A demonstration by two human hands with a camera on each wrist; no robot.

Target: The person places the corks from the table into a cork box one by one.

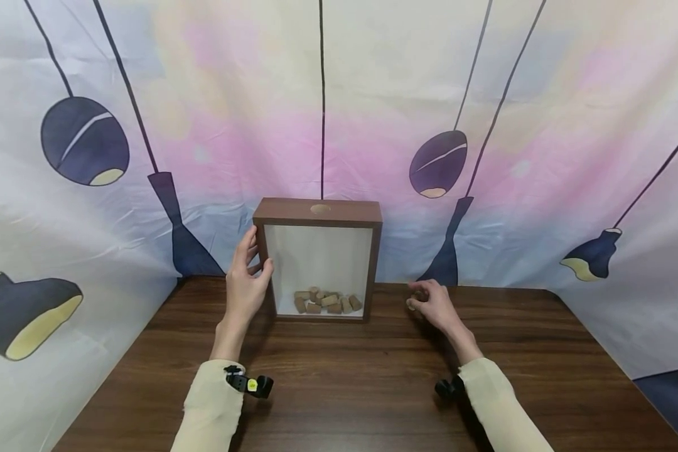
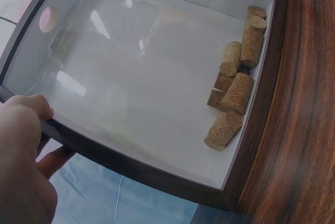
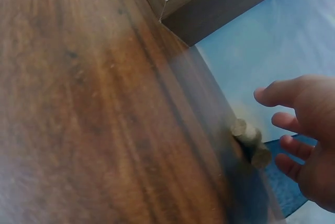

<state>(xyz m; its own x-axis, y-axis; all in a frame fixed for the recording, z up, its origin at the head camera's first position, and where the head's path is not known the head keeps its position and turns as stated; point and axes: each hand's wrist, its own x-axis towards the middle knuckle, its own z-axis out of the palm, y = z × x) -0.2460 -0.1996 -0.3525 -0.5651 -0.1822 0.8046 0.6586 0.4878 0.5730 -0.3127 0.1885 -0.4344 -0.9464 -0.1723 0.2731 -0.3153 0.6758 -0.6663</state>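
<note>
A brown wooden shadow box with a clear front stands upright on the table, a round hole in its top. Several corks lie in a heap along its bottom; the left wrist view shows these corks through the front. My left hand grips the box's left side, thumb at the front edge and fingers round the side. To the right of the box, my right hand hovers by loose corks. In the right wrist view two corks lie at the table's back edge, just apart from my spread fingers.
The dark wooden table reaches back to a printed cloth backdrop hanging close behind the box. Small black cameras are strapped at both wrists.
</note>
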